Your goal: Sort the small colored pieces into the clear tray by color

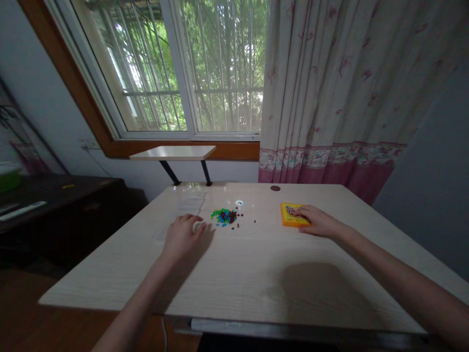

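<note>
A small pile of tiny green, blue and brown building bricks (224,216) lies in the middle of the table, with a few loose brown pieces to its right. My left hand (184,231) is just left of the pile, fingers slightly bent and apart, with nothing visible in it. At the right, my right hand (318,221) grips the right side of a flat yellow box (289,221) with dark print on top. Its fingers lie over the lid and its thumb is at the near edge. Beyond my left hand lies a clear plastic bag (192,201).
The pale wooden table (227,274) has a raised shelf (176,153) on black legs at its back left. A small white round item (239,202) lies behind the pile. A dark cable-hole cover (275,188) is near the back edge. A dark side table (73,200) stands left.
</note>
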